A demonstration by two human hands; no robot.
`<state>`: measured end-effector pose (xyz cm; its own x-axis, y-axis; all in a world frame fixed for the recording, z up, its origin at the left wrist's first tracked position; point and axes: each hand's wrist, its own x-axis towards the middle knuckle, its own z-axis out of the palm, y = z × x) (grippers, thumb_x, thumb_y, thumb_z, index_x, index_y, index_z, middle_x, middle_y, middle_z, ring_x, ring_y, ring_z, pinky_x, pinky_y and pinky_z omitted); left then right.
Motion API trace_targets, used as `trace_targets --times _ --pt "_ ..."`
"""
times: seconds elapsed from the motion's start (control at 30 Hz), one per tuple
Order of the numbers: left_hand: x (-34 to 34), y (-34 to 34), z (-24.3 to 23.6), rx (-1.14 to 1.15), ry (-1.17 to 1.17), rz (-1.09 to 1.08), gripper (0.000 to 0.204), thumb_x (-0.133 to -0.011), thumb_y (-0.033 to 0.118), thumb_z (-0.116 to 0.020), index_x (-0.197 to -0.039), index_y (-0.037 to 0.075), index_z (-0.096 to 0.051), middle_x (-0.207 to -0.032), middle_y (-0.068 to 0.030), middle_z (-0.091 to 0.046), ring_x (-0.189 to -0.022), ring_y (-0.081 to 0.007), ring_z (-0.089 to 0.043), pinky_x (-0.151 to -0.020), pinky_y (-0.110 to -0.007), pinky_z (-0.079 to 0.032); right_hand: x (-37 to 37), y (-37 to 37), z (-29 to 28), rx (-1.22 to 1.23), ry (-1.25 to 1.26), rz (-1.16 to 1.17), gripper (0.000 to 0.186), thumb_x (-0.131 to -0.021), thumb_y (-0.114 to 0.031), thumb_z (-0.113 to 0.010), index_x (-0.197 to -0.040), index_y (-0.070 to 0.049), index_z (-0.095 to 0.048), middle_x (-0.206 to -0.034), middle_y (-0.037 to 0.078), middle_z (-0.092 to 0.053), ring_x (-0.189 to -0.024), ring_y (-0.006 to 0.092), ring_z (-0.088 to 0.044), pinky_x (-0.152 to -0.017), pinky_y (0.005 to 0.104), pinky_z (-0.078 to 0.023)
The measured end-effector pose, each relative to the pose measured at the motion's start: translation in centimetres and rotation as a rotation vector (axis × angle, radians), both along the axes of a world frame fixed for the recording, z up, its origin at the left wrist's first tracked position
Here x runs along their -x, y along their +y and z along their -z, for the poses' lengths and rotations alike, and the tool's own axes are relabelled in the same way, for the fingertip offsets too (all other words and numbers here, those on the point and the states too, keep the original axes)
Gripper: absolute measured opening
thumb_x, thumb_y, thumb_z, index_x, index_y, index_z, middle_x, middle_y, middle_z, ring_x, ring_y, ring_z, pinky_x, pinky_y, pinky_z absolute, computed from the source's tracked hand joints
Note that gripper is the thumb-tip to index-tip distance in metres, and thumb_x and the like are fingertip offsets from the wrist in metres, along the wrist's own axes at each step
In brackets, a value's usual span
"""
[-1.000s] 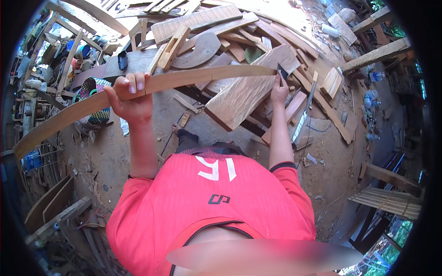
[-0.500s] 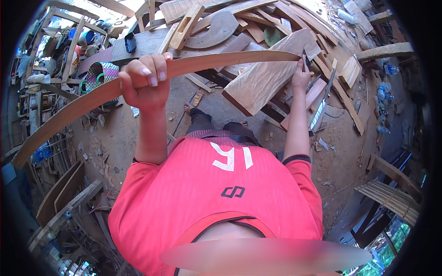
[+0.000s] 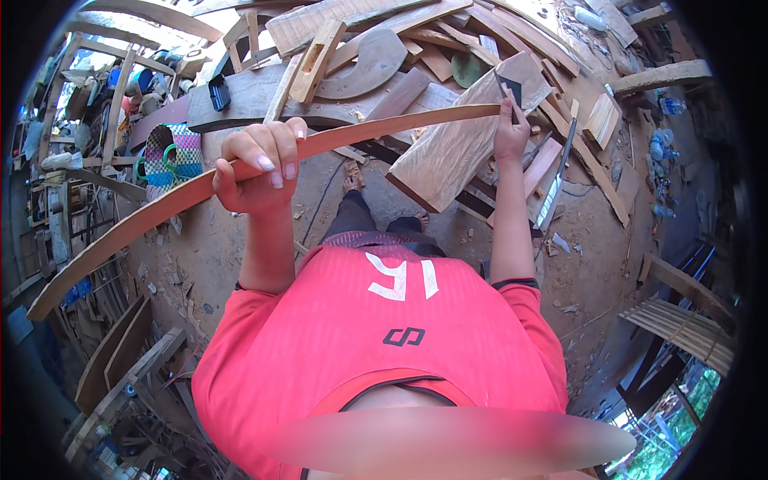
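A long, thin wooden board (image 3: 372, 130) slants across the front of me, its near left end low and its far right end raised. My left hand (image 3: 260, 164) is closed round it, fingers over its upper edge. At the board's far right end my right hand (image 3: 512, 132) is closed on a small dark flat tool (image 3: 512, 90) with a thin straight edge; its exact kind does not show. The fingers of that hand also meet the board's end. Beneath the right hand lies a thick, pale plank (image 3: 464, 140) with a rough-hewn face.
Wood offcuts (image 3: 432, 60) and a curved grey wooden piece (image 3: 372, 68) lie piled ahead. A long metal blade-like tool (image 3: 556, 180) leans right of my right arm. A woven checked basket (image 3: 180, 152) stands at left. Wooden frames (image 3: 124, 96) and clutter line the left side.
The board's right end and my right hand have come slightly lower and left. The dark tool has turned and shows a broader face. My left hand keeps its grip.
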<state>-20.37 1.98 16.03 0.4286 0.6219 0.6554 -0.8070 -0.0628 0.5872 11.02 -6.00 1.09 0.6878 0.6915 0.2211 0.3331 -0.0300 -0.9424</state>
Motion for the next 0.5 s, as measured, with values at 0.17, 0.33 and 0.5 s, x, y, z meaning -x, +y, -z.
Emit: trace_targets --times 0.17,0.33,0.5 --pt "-0.5 0.9 -0.8 -0.066 -0.032 0.033 0.037 -0.087 0.036 -0.038 -0.076 0.006 -0.056 -0.055 -0.0019 -0.052 -0.051 -0.0133 -0.049 -0.069 -0.033 -0.037 6.9 -1.3 -7.1 -0.078 -0.300 -0.314 0.028 -0.089 -0.023 -0.045 -0.110 -0.009 -0.056 -0.114 0.005 -0.055 -0.114 0.0189 -0.045 -0.098 0.0358 -0.023" --pt "-0.2 1.4 -0.7 -0.081 0.004 0.084 0.033 -0.083 0.035 -0.043 -0.077 0.005 -0.057 -0.053 -0.0018 -0.054 -0.051 -0.0140 -0.053 -0.070 -0.031 -0.038 1.7 -1.4 -0.7 -0.121 -0.301 -0.079 0.027 -0.089 -0.018 -0.044 -0.111 -0.007 -0.055 -0.113 0.009 -0.055 -0.112 0.0222 -0.047 -0.093 0.0330 -0.032" --pt "-0.4 2.4 -0.7 -0.050 0.014 0.131 0.031 -0.081 0.034 -0.045 -0.076 0.005 -0.057 -0.051 -0.0011 -0.053 -0.052 -0.0140 -0.054 -0.068 -0.031 -0.037 -3.6 -2.0 1.4 0.262 -0.017 0.064 0.032 -0.088 -0.027 -0.046 -0.109 -0.005 -0.056 -0.114 0.014 -0.054 -0.110 0.0223 -0.048 -0.090 0.0284 -0.037"
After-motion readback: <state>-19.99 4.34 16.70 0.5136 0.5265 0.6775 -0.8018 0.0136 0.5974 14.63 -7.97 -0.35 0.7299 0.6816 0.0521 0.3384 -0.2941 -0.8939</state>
